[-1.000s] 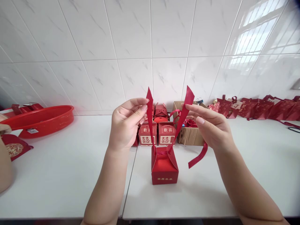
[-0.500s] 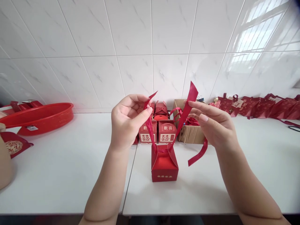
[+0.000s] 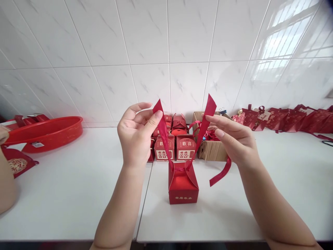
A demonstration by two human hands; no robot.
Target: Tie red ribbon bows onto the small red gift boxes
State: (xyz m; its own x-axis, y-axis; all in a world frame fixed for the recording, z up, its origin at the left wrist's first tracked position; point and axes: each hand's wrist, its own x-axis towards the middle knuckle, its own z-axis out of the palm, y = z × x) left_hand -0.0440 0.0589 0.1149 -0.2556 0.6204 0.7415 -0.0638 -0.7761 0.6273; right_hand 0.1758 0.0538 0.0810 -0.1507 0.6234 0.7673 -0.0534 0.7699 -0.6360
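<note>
A small red box (image 3: 183, 189) with gold characters stands upright on the white table (image 3: 78, 194). A red ribbon (image 3: 199, 139) passes through its top flaps, and both ends rise in a V. My left hand (image 3: 139, 130) pinches the left end between thumb and fingers. My right hand (image 3: 234, 139) is closed on the right end near its tip, thumb below the fingers. Both hands are above the box, one on each side, and neither touches it.
Behind stand several red boxes (image 3: 186, 146) and a cardboard box (image 3: 213, 151) of ribbons, one hanging over its front. Red bags (image 3: 288, 119) line the wall at right. A red basin (image 3: 59, 133), a red pouch (image 3: 19, 161) and part of another person's arm (image 3: 6, 180) are at left.
The left ribbon end now stands straighter, its tip turned up and leftward, and my left hand has shifted slightly left. My right hand has moved slightly left with its end.
</note>
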